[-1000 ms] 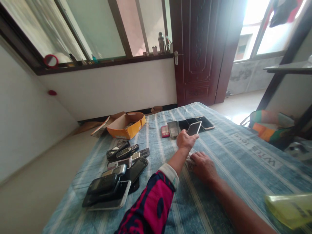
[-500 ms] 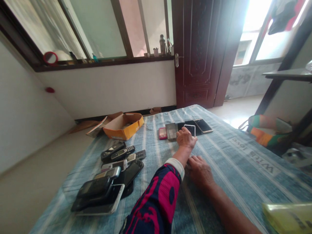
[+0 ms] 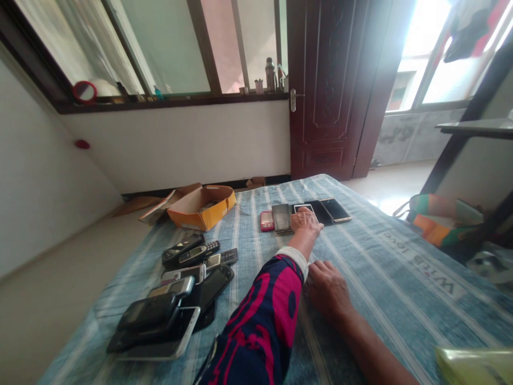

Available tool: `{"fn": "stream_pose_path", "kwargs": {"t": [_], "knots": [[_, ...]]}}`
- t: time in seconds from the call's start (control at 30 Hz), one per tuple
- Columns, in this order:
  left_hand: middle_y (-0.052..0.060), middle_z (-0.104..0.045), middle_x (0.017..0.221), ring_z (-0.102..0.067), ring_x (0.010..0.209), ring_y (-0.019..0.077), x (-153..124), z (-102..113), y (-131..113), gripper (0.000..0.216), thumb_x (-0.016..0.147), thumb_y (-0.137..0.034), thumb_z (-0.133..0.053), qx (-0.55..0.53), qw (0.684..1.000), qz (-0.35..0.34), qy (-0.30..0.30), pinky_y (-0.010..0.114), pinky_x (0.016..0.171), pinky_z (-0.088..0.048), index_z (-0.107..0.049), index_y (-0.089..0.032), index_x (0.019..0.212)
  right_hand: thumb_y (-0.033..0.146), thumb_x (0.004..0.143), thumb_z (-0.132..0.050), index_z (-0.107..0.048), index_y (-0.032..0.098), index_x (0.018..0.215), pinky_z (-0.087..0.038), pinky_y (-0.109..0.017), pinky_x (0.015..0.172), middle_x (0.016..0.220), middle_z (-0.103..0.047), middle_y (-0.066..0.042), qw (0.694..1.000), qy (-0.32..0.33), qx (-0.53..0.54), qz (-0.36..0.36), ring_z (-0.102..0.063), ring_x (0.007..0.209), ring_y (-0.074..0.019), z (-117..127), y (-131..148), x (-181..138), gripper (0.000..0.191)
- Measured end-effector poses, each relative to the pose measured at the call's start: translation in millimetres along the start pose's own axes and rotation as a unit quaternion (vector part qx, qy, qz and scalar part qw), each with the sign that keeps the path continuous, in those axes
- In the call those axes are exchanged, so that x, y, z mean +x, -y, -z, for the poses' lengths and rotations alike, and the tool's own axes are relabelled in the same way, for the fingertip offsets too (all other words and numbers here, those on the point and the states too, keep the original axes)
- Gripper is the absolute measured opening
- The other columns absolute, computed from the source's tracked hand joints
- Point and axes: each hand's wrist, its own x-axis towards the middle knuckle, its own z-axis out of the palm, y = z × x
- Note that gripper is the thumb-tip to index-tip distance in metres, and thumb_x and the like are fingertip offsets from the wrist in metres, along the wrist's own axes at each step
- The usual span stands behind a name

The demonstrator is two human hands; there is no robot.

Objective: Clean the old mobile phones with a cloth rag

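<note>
My left hand point(image 3: 305, 220), at the end of a pink and navy sleeve, reaches to the far end of the striped blue cloth point(image 3: 401, 272). Its curled fingers lie over a white-edged phone point(image 3: 301, 207), which lies flat in a row of phones. That row has a small pink phone point(image 3: 266, 220), a grey phone point(image 3: 282, 216), a black phone point(image 3: 320, 211) and a gold-edged phone point(image 3: 336, 209). My right hand point(image 3: 326, 286) lies flat on the cloth closer to me, fingers stretched out, holding nothing.
A pile of several old phones point(image 3: 180, 289) lies on the cloth at the left. An orange cardboard box point(image 3: 202, 206) sits at the far left corner. A yellow-green object point(image 3: 476, 366) is at the bottom right. A colourful bag point(image 3: 436, 214) and a dark door point(image 3: 328, 85) are beyond.
My left hand carried the white-edged phone forward and lowered it from the air into the row of phones. My right hand stayed on the cloth.
</note>
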Motion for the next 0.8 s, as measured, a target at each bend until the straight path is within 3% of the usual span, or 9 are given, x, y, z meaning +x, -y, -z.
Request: {"fn": "stream_pose_path", "kwargs": {"t": [0.2, 0.33, 0.53, 0.8], "knots": [[0.025, -0.066, 0.111, -0.061, 0.105, 0.0415, 11, 2, 2, 0.054, 0.065, -0.042, -0.082, 0.000, 1.000, -0.025, 0.018, 0.047, 0.092, -0.039, -0.063, -0.013, 0.107, 0.005, 0.078, -0.052, -0.061, 0.023, 0.076, -0.027, -0.030, 0.067, 0.078, -0.062, -0.002, 1.000, -0.005, 0.006, 0.004, -0.046, 0.076, -0.0196, -1, -1, -1, 0.020], [0.022, -0.069, 0.103, -0.061, 0.104, 0.0404, 14, 3, 5, 0.048, 0.065, -0.048, -0.082, 0.016, 0.998, -0.044, 0.037, 0.047, 0.093, -0.040, -0.067, -0.014, 0.096, 0.005, 0.077, -0.053, -0.060, 0.022, 0.075, -0.026, -0.030, 0.067, 0.078, -0.062, -0.002, 1.000, -0.004, 0.008, 0.010, -0.046, 0.076, -0.0193, -1, -2, -1, 0.020], [0.021, -0.062, 0.121, -0.058, 0.110, 0.0379, 16, 4, 5, 0.050, 0.072, -0.043, -0.078, 0.068, 0.995, -0.043, 0.061, 0.048, 0.095, -0.040, -0.063, -0.014, 0.110, 0.001, 0.073, -0.051, -0.060, 0.022, 0.076, -0.027, -0.029, 0.067, 0.079, -0.062, -0.002, 1.000, -0.001, 0.006, 0.003, -0.047, 0.077, -0.0193, 1, 1, -1, 0.023], [0.019, -0.063, 0.118, -0.059, 0.110, 0.0350, 15, 6, 4, 0.050, 0.077, -0.045, -0.073, 0.112, 0.989, -0.048, 0.085, 0.043, 0.090, -0.047, -0.062, -0.014, 0.116, 0.003, 0.075, -0.051, -0.060, 0.023, 0.075, -0.027, -0.030, 0.067, 0.079, -0.062, -0.002, 1.000, 0.001, 0.012, 0.002, -0.046, 0.077, -0.0194, -1, -1, 0, 0.022]]}}
